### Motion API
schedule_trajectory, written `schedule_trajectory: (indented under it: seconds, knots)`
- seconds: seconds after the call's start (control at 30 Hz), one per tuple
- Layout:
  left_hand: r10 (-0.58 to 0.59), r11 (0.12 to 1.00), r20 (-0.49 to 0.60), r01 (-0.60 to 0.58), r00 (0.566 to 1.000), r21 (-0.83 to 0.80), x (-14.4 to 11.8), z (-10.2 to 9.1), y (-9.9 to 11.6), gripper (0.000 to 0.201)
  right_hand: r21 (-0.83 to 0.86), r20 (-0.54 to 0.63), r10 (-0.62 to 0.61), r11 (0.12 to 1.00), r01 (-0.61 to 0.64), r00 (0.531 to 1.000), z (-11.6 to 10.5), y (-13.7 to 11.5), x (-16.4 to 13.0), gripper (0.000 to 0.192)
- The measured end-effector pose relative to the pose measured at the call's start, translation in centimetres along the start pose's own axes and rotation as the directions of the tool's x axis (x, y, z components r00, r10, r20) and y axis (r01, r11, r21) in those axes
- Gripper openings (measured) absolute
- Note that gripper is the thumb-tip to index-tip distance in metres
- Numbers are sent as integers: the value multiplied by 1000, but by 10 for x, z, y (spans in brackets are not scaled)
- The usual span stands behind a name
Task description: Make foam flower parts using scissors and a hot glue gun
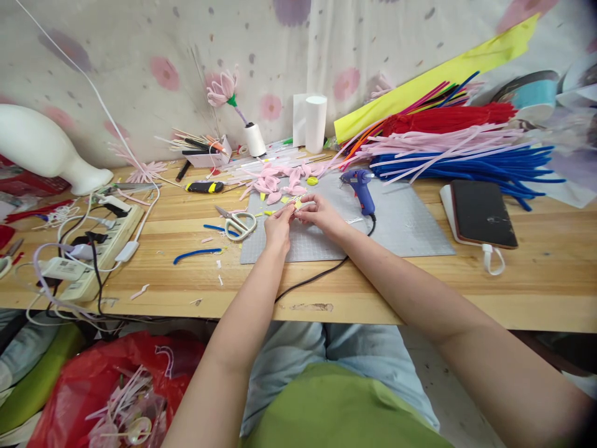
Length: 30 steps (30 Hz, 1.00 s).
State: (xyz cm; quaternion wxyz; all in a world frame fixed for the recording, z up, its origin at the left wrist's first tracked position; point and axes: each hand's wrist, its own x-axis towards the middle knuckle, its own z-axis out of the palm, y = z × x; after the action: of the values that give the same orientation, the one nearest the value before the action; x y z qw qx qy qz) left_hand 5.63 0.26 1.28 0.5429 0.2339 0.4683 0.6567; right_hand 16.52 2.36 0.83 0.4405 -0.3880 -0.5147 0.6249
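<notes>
Right now both forearms reach out from the lap and converge over the grey cutting mat (pixel 410 227), elbows wide, wrists nearly meeting at the middle of the wooden table (pixel 466 298). The left hand (pixel 278 225) is turned slightly inward, fingers curled and pinched at the tips; the right hand (pixel 321 211) mirrors it, knuckles up, thumb and forefinger closed. Between the two sets of fingertips sits a small pale piece with a speck of yellow (pixel 297 202) (too small to say exactly what it is), and both hands appear to grip it, held just above the mat's far edge.

Just beyond the hands lies a heap of pink petal shapes (pixel 280 180), spilling off the mat's back edge. Beside the right hand, the blue glue gun (pixel 360 185) stands on the mat, its dark cord (pixel 317 277) running back under the right forearm toward the table's near edge. Left of the left hand, scissors (pixel 237 223) lie at the mat's corner, with a bent blue pipe cleaner (pixel 196 254) nearer the person.

Farther right, a dark phone (pixel 482 213) rests face up, and behind it bundles of pipe cleaners (pixel 457 143) in pink, blue and red lie stacked. A power strip (pixel 100 249) crowds the left end.
</notes>
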Motion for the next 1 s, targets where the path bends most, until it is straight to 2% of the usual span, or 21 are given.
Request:
schedule_trajectory:
  seconds: [0.13,0.37,0.8,1.0]
  knots:
    - [7,1000,-8,-7,1000,21,0,-1,0,5,-1,22,7,1000,-7,1000,1,-1,-1,51]
    - [9,999,61,-12,998,48,-3,-2,-1,9,4,33,-19,1000,19,999,-1,0,0,48]
    - [-4,996,26,2,1000,88,-7,0,3,4,-47,37,-27,999,29,999,-6,2,2,47]
    - [-4,998,45,2,999,63,-6,-1,3,5,-57,32,-26,998,28,999,-8,3,2,47]
